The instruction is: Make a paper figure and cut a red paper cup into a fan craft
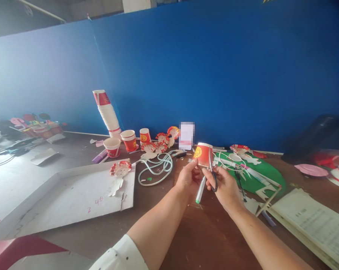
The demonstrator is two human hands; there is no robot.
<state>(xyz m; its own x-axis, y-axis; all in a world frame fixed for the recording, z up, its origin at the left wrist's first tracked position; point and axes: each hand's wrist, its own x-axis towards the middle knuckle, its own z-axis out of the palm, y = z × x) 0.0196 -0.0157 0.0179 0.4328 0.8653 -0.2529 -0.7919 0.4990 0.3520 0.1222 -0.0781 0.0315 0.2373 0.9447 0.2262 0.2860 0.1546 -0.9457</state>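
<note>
A red paper cup (205, 153) with a yellow print is held low on its left side by my left hand (188, 175), fingers closed around its lower part. My right hand (221, 183) grips a pair of scissors (214, 181) by the dark handles. The blades point up along the right side of the cup and overlap its wall; whether they cut into it I cannot tell. Under the hands, a white marker (201, 191) with a green end lies on the brown table (203, 232).
A leaning stack of paper cups (109, 116) and several single cups stand against the blue partition (200, 67). A shallow white box lid (82, 198) holds a cut paper figure (121, 170). A coiled pale cable (155, 168), a green sheet (266, 168) and an open book (312, 221) lie around.
</note>
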